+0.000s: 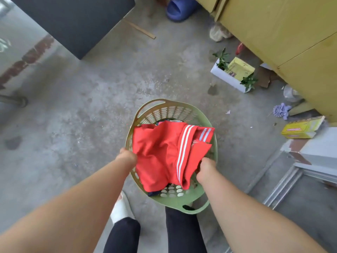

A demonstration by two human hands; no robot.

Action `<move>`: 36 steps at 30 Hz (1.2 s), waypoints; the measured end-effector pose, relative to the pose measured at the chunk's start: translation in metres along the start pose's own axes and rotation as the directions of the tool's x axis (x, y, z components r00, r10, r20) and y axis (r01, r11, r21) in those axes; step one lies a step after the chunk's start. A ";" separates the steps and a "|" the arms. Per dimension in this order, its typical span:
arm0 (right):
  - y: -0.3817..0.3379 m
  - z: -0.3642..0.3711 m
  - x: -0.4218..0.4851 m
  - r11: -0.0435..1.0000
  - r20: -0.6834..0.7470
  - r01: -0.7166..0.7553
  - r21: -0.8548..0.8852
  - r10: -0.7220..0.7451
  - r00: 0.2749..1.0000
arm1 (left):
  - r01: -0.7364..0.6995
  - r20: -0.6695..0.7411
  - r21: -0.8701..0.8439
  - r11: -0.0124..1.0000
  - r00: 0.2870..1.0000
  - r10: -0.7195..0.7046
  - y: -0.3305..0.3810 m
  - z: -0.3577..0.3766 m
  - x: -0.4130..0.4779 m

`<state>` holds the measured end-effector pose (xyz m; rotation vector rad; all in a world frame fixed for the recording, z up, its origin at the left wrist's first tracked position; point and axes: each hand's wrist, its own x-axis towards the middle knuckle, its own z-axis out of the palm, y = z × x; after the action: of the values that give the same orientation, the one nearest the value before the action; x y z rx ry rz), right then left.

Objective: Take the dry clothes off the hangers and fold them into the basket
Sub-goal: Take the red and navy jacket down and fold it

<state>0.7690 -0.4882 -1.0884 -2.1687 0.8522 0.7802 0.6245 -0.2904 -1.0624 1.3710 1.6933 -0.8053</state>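
Note:
A green plastic laundry basket with oval holes stands on the concrete floor in front of my legs. A red garment with white side stripes lies loosely folded across it, covering darker clothes underneath. My left hand is at the garment's left edge, by the basket rim, with its fingers tucked under the cloth. My right hand is curled on the garment's right edge inside the basket. No hanger is in view.
A dark board leans at the upper left. Yellow cabinets fill the upper right, with a blue slipper, a white planter box, yellow cartons and litter on the floor. Metal rails lie at the right.

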 end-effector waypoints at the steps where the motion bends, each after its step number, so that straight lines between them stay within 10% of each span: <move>1: 0.001 -0.003 -0.007 0.991 0.089 -0.051 -0.124 0.062 0.994 | -0.023 -0.039 0.077 0.997 0.999 0.026 0.004 -0.003 -0.006; 6: -0.011 -0.006 -0.016 0.964 0.126 0.074 -0.255 -0.042 0.991 | -0.268 -0.063 0.218 0.939 0.956 0.287 0.016 -0.005 -0.027; 17: -0.032 0.012 -0.060 0.956 0.456 0.204 -0.211 -0.089 0.886 | -0.290 0.091 0.165 0.943 0.956 0.278 0.025 -0.024 -0.054; 36: -0.197 -0.091 -0.259 0.802 0.610 0.576 -0.158 -0.379 0.696 | -0.470 0.116 -0.043 0.881 0.874 0.472 0.058 -0.175 -0.258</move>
<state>0.7833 -0.3576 -0.7773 -2.1146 -0.1864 1.2447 0.6730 -0.2496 -0.7518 1.6019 1.1887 -0.5778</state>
